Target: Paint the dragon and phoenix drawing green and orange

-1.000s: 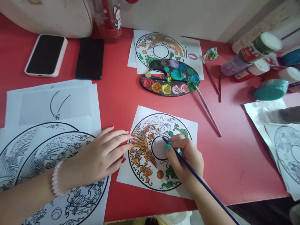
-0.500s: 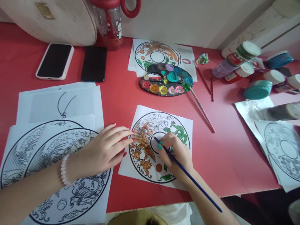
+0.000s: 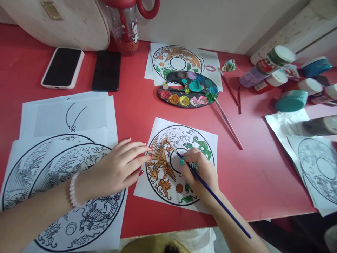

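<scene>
A sheet of paper (image 3: 142,188) with a printed round design of a phoenix and a dragon lies before me. The phoenix is partly coloured orange, the dragon green. My right hand (image 3: 198,172) pinches a blue-handled paintbrush (image 3: 214,196), its tip on the orange feathers near the centre ring. My left hand (image 3: 121,168) lies flat with fingers spread, fingertips on the left edge of that sheet. Under the left forearm are printed line drawings (image 3: 105,225), uncoloured. Beyond the painted sheet sits a black paint palette (image 3: 164,95) with several colours in its wells.
A paintbrush (image 3: 229,124) rests with its bristles on the palette. Two phones (image 3: 63,68), a red-lidded bottle (image 3: 126,31) and a white bag (image 3: 76,21) stand at the back left. Paint bottles (image 3: 276,59) crowd the back right, above more printed sheets (image 3: 316,165). The red table's front edge (image 3: 276,219) is close.
The brush tip has shifted slightly up and left along the orange feathers, with my right hand following. My left hand stays in place on the paper. The view has moved very slightly.
</scene>
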{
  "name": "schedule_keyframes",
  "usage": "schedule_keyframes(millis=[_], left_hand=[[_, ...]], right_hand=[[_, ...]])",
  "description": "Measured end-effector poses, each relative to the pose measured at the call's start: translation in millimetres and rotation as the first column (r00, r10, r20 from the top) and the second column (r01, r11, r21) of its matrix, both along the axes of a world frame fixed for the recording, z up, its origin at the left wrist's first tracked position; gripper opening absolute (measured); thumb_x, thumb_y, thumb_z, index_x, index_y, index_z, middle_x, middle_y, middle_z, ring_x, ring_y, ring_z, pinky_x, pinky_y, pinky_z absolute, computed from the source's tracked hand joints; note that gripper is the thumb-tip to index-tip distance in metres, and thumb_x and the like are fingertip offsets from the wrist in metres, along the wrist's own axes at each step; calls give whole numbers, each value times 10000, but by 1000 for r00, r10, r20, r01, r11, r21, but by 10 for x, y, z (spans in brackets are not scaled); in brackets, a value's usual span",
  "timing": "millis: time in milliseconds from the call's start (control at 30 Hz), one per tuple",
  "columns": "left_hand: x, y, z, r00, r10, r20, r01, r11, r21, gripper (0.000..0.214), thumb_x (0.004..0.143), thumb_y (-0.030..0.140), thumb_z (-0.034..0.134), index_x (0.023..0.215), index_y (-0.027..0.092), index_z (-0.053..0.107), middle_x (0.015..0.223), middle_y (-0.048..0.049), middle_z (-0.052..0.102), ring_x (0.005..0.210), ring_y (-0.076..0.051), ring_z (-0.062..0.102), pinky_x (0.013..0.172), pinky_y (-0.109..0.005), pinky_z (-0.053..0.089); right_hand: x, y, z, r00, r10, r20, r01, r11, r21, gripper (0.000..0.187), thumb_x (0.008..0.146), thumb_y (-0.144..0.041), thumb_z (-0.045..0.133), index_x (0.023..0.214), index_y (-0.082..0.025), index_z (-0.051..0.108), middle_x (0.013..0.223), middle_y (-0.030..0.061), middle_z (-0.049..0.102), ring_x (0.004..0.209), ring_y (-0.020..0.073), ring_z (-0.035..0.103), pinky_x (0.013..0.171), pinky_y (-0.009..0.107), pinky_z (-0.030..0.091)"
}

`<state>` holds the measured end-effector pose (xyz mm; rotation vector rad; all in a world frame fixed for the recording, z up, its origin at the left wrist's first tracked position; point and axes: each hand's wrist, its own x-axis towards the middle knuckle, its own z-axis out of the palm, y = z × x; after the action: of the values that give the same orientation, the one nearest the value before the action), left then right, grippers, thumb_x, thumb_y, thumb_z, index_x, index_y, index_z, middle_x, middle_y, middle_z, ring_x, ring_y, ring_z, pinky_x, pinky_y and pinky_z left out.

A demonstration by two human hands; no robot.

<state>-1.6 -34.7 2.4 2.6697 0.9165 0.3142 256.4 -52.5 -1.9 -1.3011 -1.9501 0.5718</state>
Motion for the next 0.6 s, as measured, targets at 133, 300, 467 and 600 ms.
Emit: schedule_keyframes(millis=[133, 300, 467, 600], left_hand=[[9, -4, 1, 1000, 4, 5, -4, 1000, -3, 349, 921, 175, 458, 1266, 182, 510, 1332, -86, 513, 1259, -258, 428, 1071, -522, 358], [9, 0, -2, 1000, -1, -11, 1, 1000, -6, 352, 923, 177, 451, 1272, 180, 502, 1344, -82, 503, 1267, -254, 416, 1077, -526, 348], [12, 2, -2, 1000, -3, -9, 3, 1000, -4, 351, 926, 180, 451, 1274, 181, 499, 1345, -83, 500, 1265, -250, 416, 1076, -524, 349], [12, -5, 7, 1000, 3, -2, -3, 1000, -5, 345, 926, 181, 453, 1267, 186, 505, 1335, -84, 511, 1261, -252, 425, 1075, -519, 356]], right_hand=[[0, -7, 7, 999, -47, 20, 47, 999, 7, 192, 830, -85, 499, 798, -229, 376, 762, -10, 556, 656, 104, 493, 545, 225, 386], [0, -18, 22, 995, -100, 26, 100, 995, -7, 174, 833, -107, 507, 786, -228, 390, 761, -10, 564, 658, 109, 524, 535, 229, 382], [1, -24, 18, 992, -125, 22, 125, 992, -3, 177, 831, -105, 505, 777, -227, 388, 761, -9, 564, 661, 111, 529, 549, 236, 397], [0, -24, 15, 991, -134, 21, 134, 991, 5, 182, 824, -93, 505, 780, -227, 390, 761, -8, 562, 682, 114, 541, 572, 244, 413]])
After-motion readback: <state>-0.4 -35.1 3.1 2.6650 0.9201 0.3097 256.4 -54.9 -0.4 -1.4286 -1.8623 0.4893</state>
